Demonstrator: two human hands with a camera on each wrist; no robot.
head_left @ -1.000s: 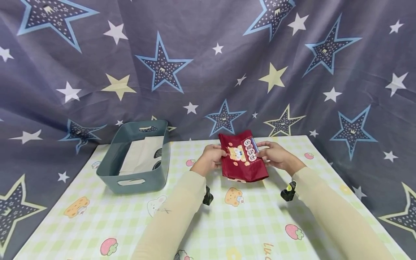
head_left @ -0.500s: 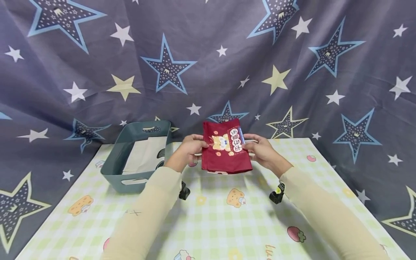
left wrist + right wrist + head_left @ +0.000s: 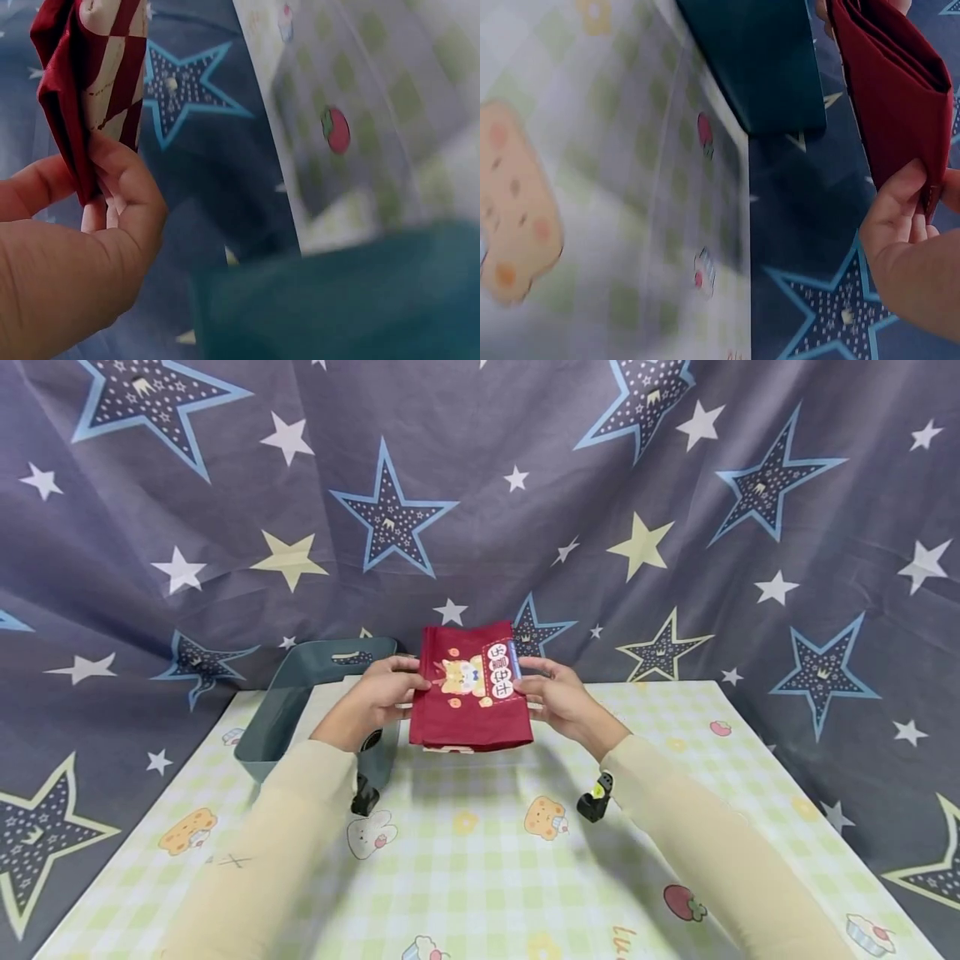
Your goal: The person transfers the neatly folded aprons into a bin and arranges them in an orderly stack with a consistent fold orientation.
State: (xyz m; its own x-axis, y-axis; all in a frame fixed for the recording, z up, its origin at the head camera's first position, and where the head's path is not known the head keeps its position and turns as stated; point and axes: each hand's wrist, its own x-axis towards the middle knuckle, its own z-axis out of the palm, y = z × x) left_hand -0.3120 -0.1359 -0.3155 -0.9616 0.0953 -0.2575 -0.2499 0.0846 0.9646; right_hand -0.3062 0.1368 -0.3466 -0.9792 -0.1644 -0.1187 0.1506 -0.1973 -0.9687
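Note:
A folded dark red cloth (image 3: 474, 689) with a cartoon animal print and white lettering is held up above the table. My left hand (image 3: 378, 695) pinches its left edge between thumb and fingers. On the opposite edge, my right hand (image 3: 561, 700) grips it the same way. The left wrist view shows a red-and-cream checked underside (image 3: 116, 67), with the left thumb and fingers on either side of the fold. Several stacked layers (image 3: 896, 56) appear in the right wrist view. Partly behind the left hand stands a teal bin (image 3: 276, 706) with a cream folded cloth (image 3: 321, 697) inside.
The table (image 3: 480, 877) wears a green-and-white checked cover printed with cartoons. Behind it hangs a dark star-patterned curtain (image 3: 480, 552). Small black wrist cameras (image 3: 365, 795) sit under both sleeves.
Both hands have lifted the red cloth off the table and carried it left. The left hand and forearm now overlap the bin's right side. The grip looks the same throughout.

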